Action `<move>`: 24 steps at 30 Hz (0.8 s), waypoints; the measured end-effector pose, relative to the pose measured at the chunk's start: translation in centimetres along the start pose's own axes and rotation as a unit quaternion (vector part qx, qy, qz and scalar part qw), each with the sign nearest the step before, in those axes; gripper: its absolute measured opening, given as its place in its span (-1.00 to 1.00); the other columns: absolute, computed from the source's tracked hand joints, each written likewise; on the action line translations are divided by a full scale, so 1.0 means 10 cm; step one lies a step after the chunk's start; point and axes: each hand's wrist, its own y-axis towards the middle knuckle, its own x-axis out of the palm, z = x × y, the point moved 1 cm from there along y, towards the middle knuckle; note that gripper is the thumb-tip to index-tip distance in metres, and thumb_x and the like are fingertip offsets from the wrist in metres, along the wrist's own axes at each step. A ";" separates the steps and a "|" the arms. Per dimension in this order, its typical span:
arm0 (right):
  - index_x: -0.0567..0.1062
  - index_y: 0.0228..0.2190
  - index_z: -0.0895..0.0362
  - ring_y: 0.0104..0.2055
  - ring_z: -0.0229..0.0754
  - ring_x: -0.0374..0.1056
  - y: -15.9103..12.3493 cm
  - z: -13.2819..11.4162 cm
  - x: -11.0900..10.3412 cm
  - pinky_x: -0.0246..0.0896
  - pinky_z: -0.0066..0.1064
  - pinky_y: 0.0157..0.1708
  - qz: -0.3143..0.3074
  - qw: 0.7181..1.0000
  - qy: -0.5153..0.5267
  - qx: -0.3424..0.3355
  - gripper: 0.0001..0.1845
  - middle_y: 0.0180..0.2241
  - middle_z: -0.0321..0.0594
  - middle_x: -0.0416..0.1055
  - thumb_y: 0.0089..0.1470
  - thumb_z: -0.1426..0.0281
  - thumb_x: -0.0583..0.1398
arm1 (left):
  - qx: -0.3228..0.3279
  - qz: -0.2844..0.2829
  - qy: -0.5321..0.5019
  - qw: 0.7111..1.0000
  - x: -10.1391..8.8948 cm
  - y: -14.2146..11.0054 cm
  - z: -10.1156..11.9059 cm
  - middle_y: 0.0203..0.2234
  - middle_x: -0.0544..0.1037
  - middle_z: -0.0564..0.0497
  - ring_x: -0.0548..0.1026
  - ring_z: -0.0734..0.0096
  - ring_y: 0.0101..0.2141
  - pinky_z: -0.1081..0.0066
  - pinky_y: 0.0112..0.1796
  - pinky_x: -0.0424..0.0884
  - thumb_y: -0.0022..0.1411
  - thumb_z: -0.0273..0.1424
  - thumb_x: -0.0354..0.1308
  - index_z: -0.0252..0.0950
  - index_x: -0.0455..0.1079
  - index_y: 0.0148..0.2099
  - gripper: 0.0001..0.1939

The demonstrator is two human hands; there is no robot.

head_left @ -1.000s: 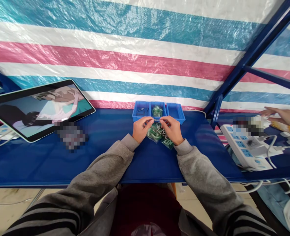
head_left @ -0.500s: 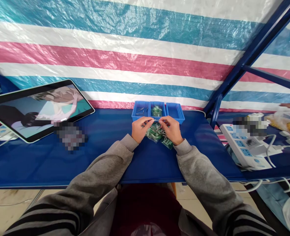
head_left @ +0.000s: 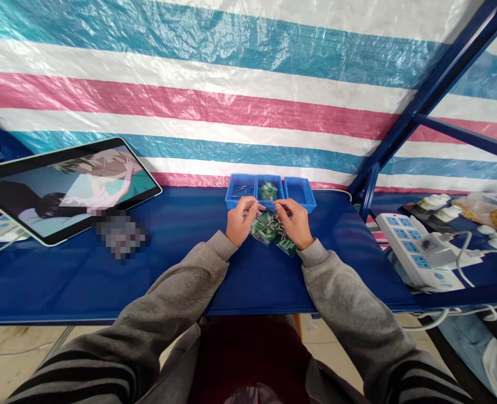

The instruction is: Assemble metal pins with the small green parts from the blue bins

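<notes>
My left hand (head_left: pixel 240 221) is closed in a pinch near the front of the blue bins. A thin, light bit shows at its fingertips, too small to name. Facing it, my right hand (head_left: pixel 295 224) also has thumb and forefinger pinched; whatever they hold, if anything, is hidden. Below and between the hands lies a pile of green circuit boards (head_left: pixel 266 229) with thin metal pieces on it, partly in clear plastic. Just beyond are a left blue bin (head_left: pixel 229 197) with slim metal pieces and a middle bin holding small green pieces (head_left: pixel 268 191).
A third blue bin (head_left: pixel 299 193) stands on the right. A tablet (head_left: pixel 76 191) leans at the left beside a blurred-out item (head_left: pixel 121 234). At right are a white power strip (head_left: pixel 417 252) with cables, a bag of yellow pieces (head_left: pixel 495 210) and a blue frame post (head_left: pixel 412 112).
My fingertips have moved slightly apart; the slim piece that spanned between them no longer bridges the gap. Another person's hand at the far right has left the view.
</notes>
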 end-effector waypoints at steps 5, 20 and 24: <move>0.52 -0.31 0.09 -0.48 -0.21 0.38 0.00 -0.03 -0.01 0.30 -0.34 -0.45 0.004 1.000 -0.003 0.001 -0.63 -0.35 -0.16 0.48 0.24 0.12 0.05 | 0.026 0.000 0.083 0.996 -0.01 0.01 -0.03 -0.39 0.48 0.01 0.43 0.50 -0.47 0.51 -0.44 0.39 0.41 -0.16 -0.09 -0.28 0.32 -0.03 -0.67; 0.52 -0.33 0.11 -0.47 -0.21 0.38 0.00 -0.03 -0.01 0.31 -0.36 -0.45 -0.005 1.000 0.000 -0.015 -0.66 -0.37 -0.17 0.48 0.22 0.14 0.09 | 0.015 0.003 0.054 0.998 0.00 0.01 -0.07 -0.62 0.50 0.09 0.43 0.52 -0.64 0.51 -0.53 0.41 0.31 -0.17 0.10 -0.29 0.47 -0.19 -0.71; 0.53 -0.32 0.09 -0.42 -0.19 0.39 0.00 -0.03 0.00 0.33 -0.35 -0.42 -0.042 0.999 -0.004 -0.030 -0.70 -0.34 -0.16 0.48 0.19 0.14 0.13 | 0.000 -0.014 0.022 1.000 0.01 0.00 -0.05 -0.60 0.50 0.10 0.42 0.54 -0.65 0.53 -0.56 0.38 0.34 -0.17 0.06 -0.28 0.41 -0.12 -0.72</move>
